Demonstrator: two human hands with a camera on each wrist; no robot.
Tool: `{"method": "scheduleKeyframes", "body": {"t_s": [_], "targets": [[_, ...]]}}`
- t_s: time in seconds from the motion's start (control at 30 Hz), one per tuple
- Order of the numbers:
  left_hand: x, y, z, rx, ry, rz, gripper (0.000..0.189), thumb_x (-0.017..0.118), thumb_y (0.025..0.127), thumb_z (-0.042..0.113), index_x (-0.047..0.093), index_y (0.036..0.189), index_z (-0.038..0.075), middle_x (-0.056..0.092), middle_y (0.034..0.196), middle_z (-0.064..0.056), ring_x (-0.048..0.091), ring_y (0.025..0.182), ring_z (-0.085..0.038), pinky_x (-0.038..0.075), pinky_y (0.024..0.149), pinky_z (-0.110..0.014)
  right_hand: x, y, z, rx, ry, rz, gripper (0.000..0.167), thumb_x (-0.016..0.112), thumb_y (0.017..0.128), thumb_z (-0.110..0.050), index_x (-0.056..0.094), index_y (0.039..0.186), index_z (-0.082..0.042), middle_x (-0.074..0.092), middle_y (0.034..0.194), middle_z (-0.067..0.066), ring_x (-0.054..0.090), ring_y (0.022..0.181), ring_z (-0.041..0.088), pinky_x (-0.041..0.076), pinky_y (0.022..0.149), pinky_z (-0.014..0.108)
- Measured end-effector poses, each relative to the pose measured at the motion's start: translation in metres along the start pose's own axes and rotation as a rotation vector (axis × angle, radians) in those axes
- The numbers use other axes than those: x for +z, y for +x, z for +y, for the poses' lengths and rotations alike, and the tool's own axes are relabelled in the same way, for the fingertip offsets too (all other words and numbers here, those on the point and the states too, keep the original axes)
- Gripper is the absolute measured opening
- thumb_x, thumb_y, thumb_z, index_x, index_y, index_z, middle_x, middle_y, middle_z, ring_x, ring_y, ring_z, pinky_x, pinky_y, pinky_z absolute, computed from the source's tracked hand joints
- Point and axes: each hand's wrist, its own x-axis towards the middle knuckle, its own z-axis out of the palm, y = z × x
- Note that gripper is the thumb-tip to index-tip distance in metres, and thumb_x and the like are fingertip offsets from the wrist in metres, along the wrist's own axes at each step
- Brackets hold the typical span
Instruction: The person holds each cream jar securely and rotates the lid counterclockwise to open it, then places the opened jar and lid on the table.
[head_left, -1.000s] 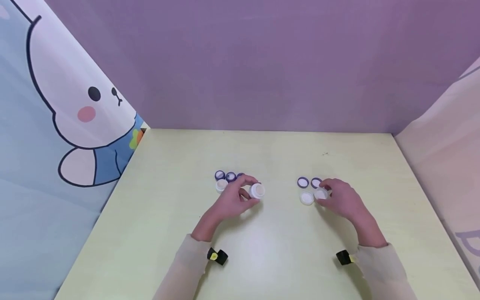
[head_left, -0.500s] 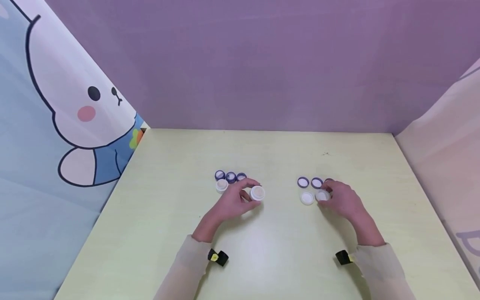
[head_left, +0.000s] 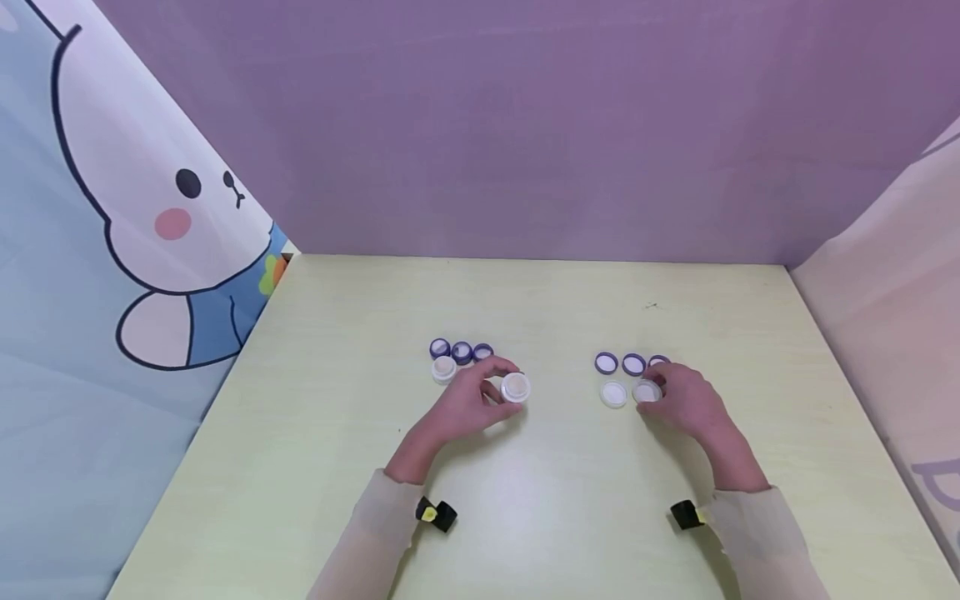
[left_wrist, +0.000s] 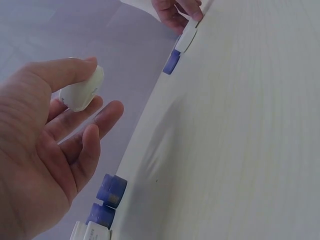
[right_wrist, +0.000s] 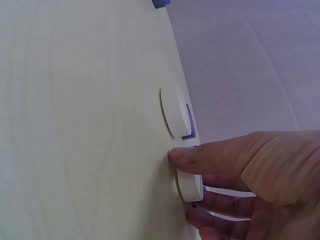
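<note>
My left hand (head_left: 471, 402) pinches a small white jar (head_left: 515, 387) between thumb and fingers, held above the table with its open top up. Behind that hand stand several blue-rimmed jars (head_left: 462, 352) in a row, and another white jar (head_left: 443, 369) in front of them. On the right, my right hand (head_left: 684, 402) grips a white lid (right_wrist: 190, 187) by its edge, low at the tabletop. A second white lid (head_left: 613, 394) lies just left of it. Blue-rimmed lids (head_left: 633, 364) form a row behind, the rightmost partly hidden by the fingers.
The pale wooden table (head_left: 555, 500) meets a purple backdrop (head_left: 540, 133) at its far edge. A cloth with a cartoon rabbit (head_left: 180, 217) hangs at the left, a pinkish cloth (head_left: 892, 333) at the right. Black wrist cameras (head_left: 444, 516) sit at both sleeves.
My right hand and the white lid in it have shifted slightly right, away from the other white lid, uncovering more of the rightmost blue-rimmed lid. The left hand has dipped slightly, still holding the jar.
</note>
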Motion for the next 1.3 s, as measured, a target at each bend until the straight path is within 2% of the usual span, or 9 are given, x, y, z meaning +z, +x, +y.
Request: {"method": "scheduleKeyframes", "body": {"t_s": [0.27,0.5,0.67,0.73,0.83,0.9,1.0,1.17,1.3], "targets": [[-0.001,-0.001,0.002,-0.026,0.018,0.024,0.047,0.084,0.077,0.013,0.06,0.117,0.017,0.065,0.107,0.001,0.066,0.075,-0.015,0.055,0.063,-0.032,0.001,-0.002,0.0,0.012,0.013,-0.001,0.054,0.08,0.075,-0.017,0.059,0.119,0.007,0.062,0.106,0.021,0.058,0.095,0.036,0.046,0.08,0.053],[-0.006,-0.003,-0.001,0.047,0.14,0.125,0.047,0.088,0.072,0.017,0.065,0.113,0.017,0.059,0.106,0.005,0.057,0.072,-0.014,0.049,0.061,-0.028,-0.001,-0.007,-0.001,0.057,0.008,-0.019,0.059,0.079,0.077,-0.023,0.057,0.123,0.006,0.061,0.112,0.024,0.058,0.099,0.039,0.046,0.08,0.054],[-0.012,-0.007,-0.004,0.034,0.19,0.164,0.047,0.086,0.075,0.016,0.064,0.116,0.015,0.059,0.105,0.008,0.056,0.071,-0.016,0.049,0.062,-0.028,-0.005,-0.011,-0.004,0.078,0.009,-0.014,0.06,0.077,0.079,-0.026,0.055,0.125,0.005,0.061,0.114,0.023,0.06,0.097,0.037,0.047,0.077,0.051],[-0.016,-0.009,-0.005,0.035,0.24,0.184,0.047,0.085,0.075,0.016,0.063,0.117,0.015,0.059,0.104,0.007,0.055,0.07,-0.017,0.049,0.062,-0.028,-0.007,-0.012,-0.006,0.071,0.006,-0.008,0.058,0.076,0.081,-0.027,0.055,0.125,0.005,0.061,0.114,0.023,0.061,0.094,0.035,0.048,0.074,0.048],[-0.021,-0.012,-0.005,0.044,0.382,0.226,0.047,0.085,0.075,0.022,0.063,0.117,0.016,0.06,0.102,0.008,0.054,0.071,-0.017,0.047,0.063,-0.029,-0.009,-0.012,-0.008,0.049,-0.004,0.017,0.054,0.073,0.085,-0.027,0.056,0.125,0.005,0.063,0.112,0.022,0.062,0.091,0.033,0.049,0.07,0.045],[-0.025,-0.012,-0.004,0.054,0.491,0.258,0.048,0.085,0.074,0.026,0.064,0.116,0.016,0.062,0.103,0.007,0.055,0.075,-0.016,0.047,0.065,-0.028,-0.011,-0.011,-0.009,0.033,-0.004,0.03,0.05,0.071,0.087,-0.028,0.057,0.125,0.003,0.063,0.112,0.021,0.063,0.09,0.032,0.049,0.069,0.043],[-0.03,-0.012,-0.005,0.079,0.599,0.296,0.049,0.086,0.072,0.03,0.066,0.113,0.015,0.063,0.107,0.004,0.056,0.089,-0.017,0.048,0.075,-0.031,-0.012,-0.009,-0.011,0.01,0.0,0.044,0.045,0.068,0.089,-0.027,0.059,0.123,0.001,0.064,0.11,0.02,0.064,0.09,0.031,0.049,0.067,0.042],[-0.035,-0.01,-0.008,0.107,0.655,0.331,0.047,0.087,0.068,0.031,0.069,0.107,0.011,0.061,0.113,-0.003,0.049,0.107,-0.023,0.041,0.091,-0.041,-0.013,-0.004,-0.02,-0.02,0.021,0.043,0.042,0.067,0.091,-0.026,0.059,0.121,0.002,0.065,0.107,0.02,0.063,0.091,0.033,0.05,0.068,0.042],[-0.039,-0.009,-0.012,0.089,0.693,0.338,0.045,0.085,0.069,0.033,0.07,0.106,0.012,0.058,0.118,-0.005,0.046,0.113,-0.027,0.038,0.091,-0.047,-0.011,0.0,-0.03,-0.051,0.038,0.083,0.033,0.068,0.09,-0.022,0.065,0.114,0.0,0.068,0.1,0.015,0.064,0.084,0.028,0.05,0.063,0.037]]}}
